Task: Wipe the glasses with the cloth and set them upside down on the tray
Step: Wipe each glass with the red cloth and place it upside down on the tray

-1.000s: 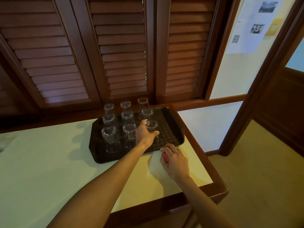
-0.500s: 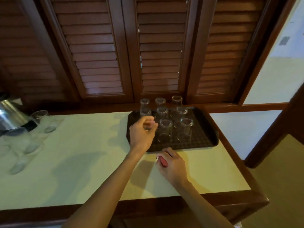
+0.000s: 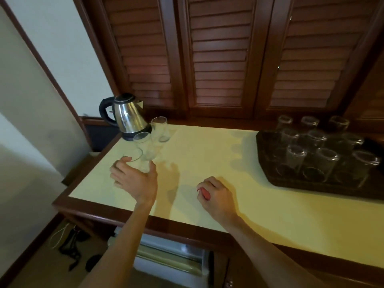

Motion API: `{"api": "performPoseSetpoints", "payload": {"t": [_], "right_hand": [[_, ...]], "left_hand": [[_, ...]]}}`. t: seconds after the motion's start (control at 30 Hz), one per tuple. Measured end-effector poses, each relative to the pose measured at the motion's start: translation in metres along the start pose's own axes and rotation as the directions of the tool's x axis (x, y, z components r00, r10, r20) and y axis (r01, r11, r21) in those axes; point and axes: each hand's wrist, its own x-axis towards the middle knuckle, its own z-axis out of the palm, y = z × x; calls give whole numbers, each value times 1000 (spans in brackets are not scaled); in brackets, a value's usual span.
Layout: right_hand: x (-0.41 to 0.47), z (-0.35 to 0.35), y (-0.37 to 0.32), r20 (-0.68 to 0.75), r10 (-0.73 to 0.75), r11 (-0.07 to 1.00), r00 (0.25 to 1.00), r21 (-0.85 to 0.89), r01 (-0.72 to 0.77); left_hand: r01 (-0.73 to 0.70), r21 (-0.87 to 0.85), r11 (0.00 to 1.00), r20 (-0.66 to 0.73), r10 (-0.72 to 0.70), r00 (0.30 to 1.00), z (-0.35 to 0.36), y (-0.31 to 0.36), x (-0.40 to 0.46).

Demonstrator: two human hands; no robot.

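Note:
Three clear glasses stand upright at the counter's left end beside a kettle. My left hand (image 3: 134, 179) curls its fingers and thumb round the nearest glass (image 3: 133, 160); the other two glasses (image 3: 145, 147) (image 3: 160, 128) stand just behind it. My right hand (image 3: 216, 195) rests as a fist on the counter and grips a red cloth (image 3: 204, 193), most of it hidden inside the hand. At the right, a dark tray (image 3: 291, 185) carries several glasses (image 3: 324, 163) standing upside down in rows.
A steel kettle (image 3: 126, 115) with a black handle stands at the back left corner. The pale yellow counter (image 3: 207, 154) has a dark wooden rim. Louvred wooden shutters rise behind it. A small fridge (image 3: 170, 258) sits under the counter, and cables (image 3: 70, 244) lie on the floor.
My view has swung left from the tray to the kettle end. My left hand left the tray and now wraps round an upright glass. My right hand still holds the cloth.

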Motion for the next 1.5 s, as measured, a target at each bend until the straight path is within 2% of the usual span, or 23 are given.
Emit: {"api": "performPoseSetpoints", "payload": {"t": [0.07,0.17,0.27,0.33,0.4,0.5,0.53,0.6,0.7,0.77,0.8,0.87,0.93,1.0,1.03,1.07,1.13,1.17,1.3,1.33,1.43,1.47,1.5], "right_hand": [[4,11,-10,11,5,1000,1000,9,-5],[10,21,-22,6,41,998,999,46,-41],[17,23,-30,-7,84,985,996,152,-81],[23,19,-40,12,177,943,984,286,-173],[31,11,-52,77,374,805,924,468,-365],[51,-13,-69,241,619,461,747,660,-594],[60,-24,-74,291,647,357,705,701,-617],[81,-52,-84,315,650,234,692,783,-576],[114,-97,-96,162,633,293,757,855,-427],[129,-124,-105,-21,552,451,833,848,-278],[132,-137,-111,-146,474,581,868,793,-184],[131,-155,-122,-378,208,841,902,541,33],[119,-155,-128,-435,-89,945,896,247,214],[104,-147,-124,-398,-294,944,869,24,330],[102,-148,-118,-406,-322,938,855,-15,346],[106,-156,-112,-444,-285,947,849,5,320],[119,-183,-107,-518,-107,969,849,136,206],[122,-194,-108,-521,-88,969,849,154,195],[101,-195,-111,-328,-393,917,859,-68,394],[103,-199,-107,-346,-381,920,857,-53,388],[122,-224,-105,-495,-106,969,863,144,202],[122,-227,-108,-493,-103,972,864,135,193],[116,-223,-109,-458,-164,968,873,96,232]], "left_hand": [[79,-14,997,120,-77,990,-2,-21,22],[200,-71,977,346,-164,924,-2,-42,48],[227,-70,971,404,-180,897,4,-53,64],[242,-51,969,414,-200,888,5,-54,69],[261,-58,964,425,-213,880,2,-50,70],[256,-196,946,452,-145,880,-10,-24,66],[257,-269,928,472,-105,876,-14,-9,66],[295,-413,862,550,-21,835,-22,25,64],[381,-561,735,667,129,733,-37,85,59],[465,-618,634,721,221,657,-45,124,49],[518,-631,578,744,261,615,-49,142,42],[609,-622,492,781,334,529,-51,172,27],[674,-597,436,801,370,471,-48,196,12],[730,-569,379,816,374,441,-48,211,-4],[738,-566,368,816,378,438,-47,216,-12],[724,-576,379,808,397,435,-46,219,-22],[665,-604,439,790,437,430,-42,225,-42],[652,-616,442,782,446,436,-40,227,-47],[746,-570,344,802,429,415,-40,246,-47],[746,-567,350,803,435,407,-41,248,-49],[730,-572,373,797,461,389,-37,249,-66],[755,-558,343,801,462,382,-38,251,-67],[789,-538,297,804,462,375,-37,252,-65]]}}
